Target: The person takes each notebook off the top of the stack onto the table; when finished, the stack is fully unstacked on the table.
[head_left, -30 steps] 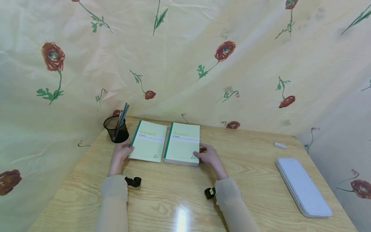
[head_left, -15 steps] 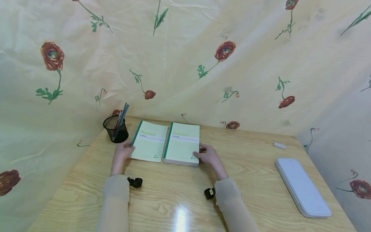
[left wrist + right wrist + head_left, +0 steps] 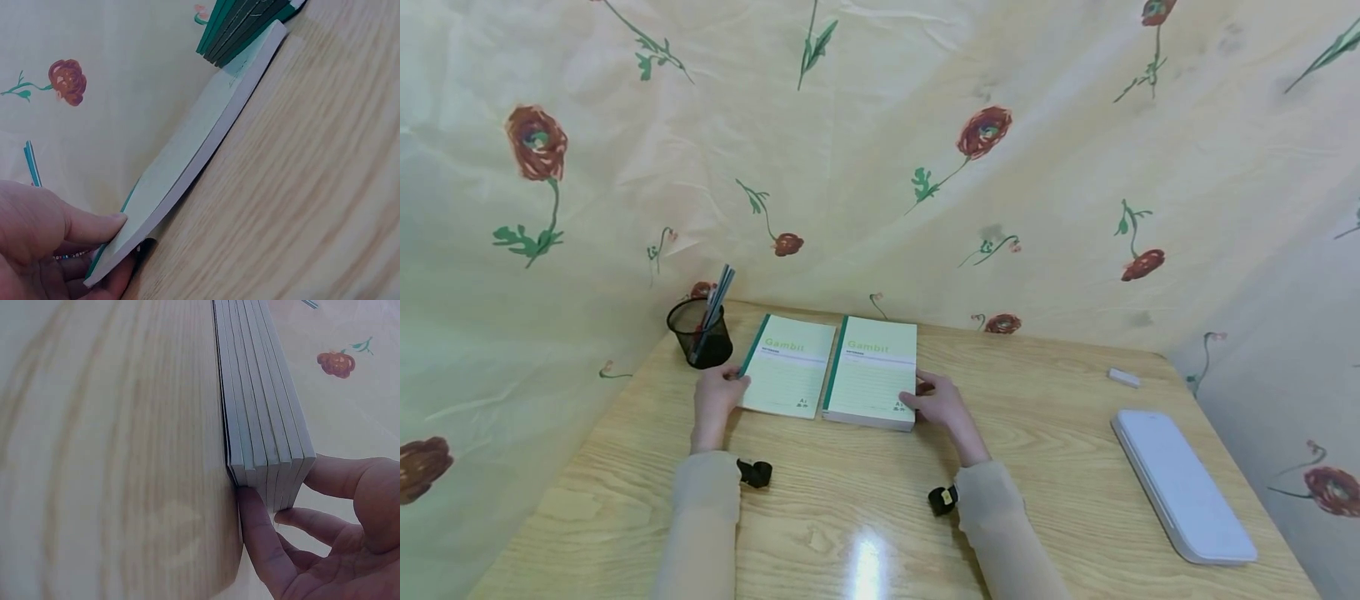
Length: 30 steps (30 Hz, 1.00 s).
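A single pale green Gambit notebook (image 3: pixel 784 367) with a dark green spine lies at the left. My left hand (image 3: pixel 715 398) pinches its spine edge, thumb on the cover; in the left wrist view, fingers reach underneath and that end of the notebook (image 3: pixel 187 150) tilts up off the table. Just right of it stands a stack of matching notebooks (image 3: pixel 871 371), a narrow gap between. My right hand (image 3: pixel 945 403) grips the stack's lower right side. From the right wrist view, its thumb lies on the top cover, with fingers against the page edges of the stack (image 3: pixel 265 400).
A black mesh pen cup (image 3: pixel 702 337) with several pens stands close beyond my left hand. At the right of the wooden table (image 3: pixel 820 517) lie a white flat case (image 3: pixel 1183 483) and a small white block (image 3: pixel 1123 377). A flowered cloth (image 3: pixel 880 167) hangs behind.
My left hand and the single notebook have shifted slightly to the right, and the notebook's far edge sits a little nearer. My right hand and the stack have stayed in place.
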### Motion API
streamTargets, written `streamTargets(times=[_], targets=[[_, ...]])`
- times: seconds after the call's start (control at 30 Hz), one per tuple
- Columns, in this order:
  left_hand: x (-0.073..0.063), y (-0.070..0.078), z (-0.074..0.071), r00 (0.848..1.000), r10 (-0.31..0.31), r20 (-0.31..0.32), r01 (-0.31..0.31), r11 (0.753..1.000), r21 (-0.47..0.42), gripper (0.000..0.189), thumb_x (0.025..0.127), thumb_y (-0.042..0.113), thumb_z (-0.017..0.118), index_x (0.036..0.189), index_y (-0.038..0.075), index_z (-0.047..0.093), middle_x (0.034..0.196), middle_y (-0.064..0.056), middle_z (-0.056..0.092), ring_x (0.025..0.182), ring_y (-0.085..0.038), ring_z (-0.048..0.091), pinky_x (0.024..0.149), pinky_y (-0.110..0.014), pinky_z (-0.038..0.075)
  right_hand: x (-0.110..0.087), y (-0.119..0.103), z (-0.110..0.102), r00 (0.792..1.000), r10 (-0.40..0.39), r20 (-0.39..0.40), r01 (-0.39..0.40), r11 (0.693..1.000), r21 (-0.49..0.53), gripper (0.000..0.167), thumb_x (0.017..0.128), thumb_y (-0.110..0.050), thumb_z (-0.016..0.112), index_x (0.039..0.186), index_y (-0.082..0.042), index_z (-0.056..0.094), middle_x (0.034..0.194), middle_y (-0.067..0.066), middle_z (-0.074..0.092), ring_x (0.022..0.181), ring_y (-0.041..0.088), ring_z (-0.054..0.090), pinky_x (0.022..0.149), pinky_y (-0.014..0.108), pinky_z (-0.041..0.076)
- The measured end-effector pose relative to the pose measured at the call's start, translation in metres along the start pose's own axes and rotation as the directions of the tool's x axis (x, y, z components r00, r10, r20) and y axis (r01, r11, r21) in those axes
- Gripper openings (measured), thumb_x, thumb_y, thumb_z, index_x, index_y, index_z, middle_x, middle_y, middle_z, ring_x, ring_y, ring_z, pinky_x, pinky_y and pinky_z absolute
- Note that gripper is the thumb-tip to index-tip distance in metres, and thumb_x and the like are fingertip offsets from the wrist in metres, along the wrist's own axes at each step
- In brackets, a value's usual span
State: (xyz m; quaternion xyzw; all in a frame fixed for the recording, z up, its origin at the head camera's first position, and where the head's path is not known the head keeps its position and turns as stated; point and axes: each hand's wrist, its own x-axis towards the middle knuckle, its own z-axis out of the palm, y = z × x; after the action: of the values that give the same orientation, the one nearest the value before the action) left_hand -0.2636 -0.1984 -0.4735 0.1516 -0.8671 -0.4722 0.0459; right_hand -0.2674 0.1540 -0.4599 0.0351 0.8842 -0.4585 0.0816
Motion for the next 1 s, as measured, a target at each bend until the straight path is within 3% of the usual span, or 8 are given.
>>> streamTargets(times=[0.4,1.0], targets=[[-0.0004,-0.0011,0.0040,0.995,0.069,-0.075,-0.063,0.996,0.069,0.027,0.094,0.006,0.062,0.114,-0.012,0.066,0.110,-0.029,0.066,0.098,-0.041,0.061,0.086,-0.052,0.047,0.0003,0.0023,0.0008,1.000,0.004,0.000,-0.004,1.000,0.010,0.061,0.092,-0.016,0.072,0.146,-0.001,0.047,0.121,0.023,0.060,0.100,0.029,0.058,0.078,0.035,0.052],[0.0009,-0.0025,0.0016,0.997,0.044,-0.063,-0.041,0.998,0.041,0.030,0.095,0.011,0.061,0.114,-0.011,0.066,0.109,-0.028,0.065,0.099,-0.039,0.060,0.087,-0.050,0.046,0.0015,0.0013,-0.0002,1.000,-0.005,0.006,0.005,1.000,-0.012,0.061,0.092,-0.017,0.072,0.146,-0.001,0.047,0.120,0.022,0.060,0.100,0.030,0.058,0.080,0.036,0.052]])
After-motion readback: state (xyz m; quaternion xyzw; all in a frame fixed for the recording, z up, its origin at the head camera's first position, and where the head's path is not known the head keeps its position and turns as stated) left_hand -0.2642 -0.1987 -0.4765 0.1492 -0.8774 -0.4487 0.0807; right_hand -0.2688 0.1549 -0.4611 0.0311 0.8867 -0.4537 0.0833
